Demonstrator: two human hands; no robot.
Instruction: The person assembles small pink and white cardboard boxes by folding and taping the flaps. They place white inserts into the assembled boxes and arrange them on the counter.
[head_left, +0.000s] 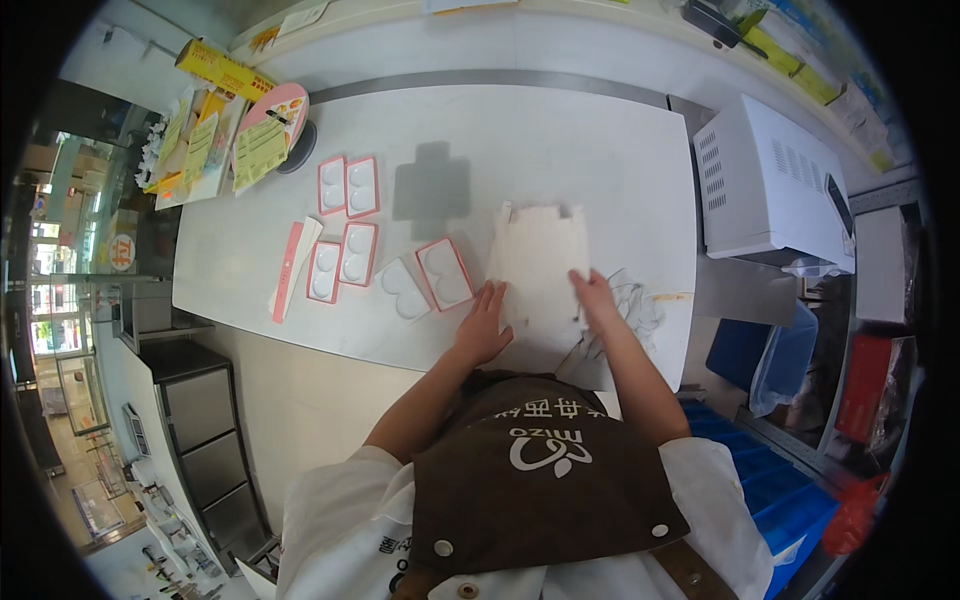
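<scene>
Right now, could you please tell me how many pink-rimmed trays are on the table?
5: two trays at the back left, two trays in front of those, one tray near the left hand.

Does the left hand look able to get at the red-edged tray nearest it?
Likely yes: the left hand is at the pale sheet, and the red-edged tray lies close by with nothing visible between.
</scene>
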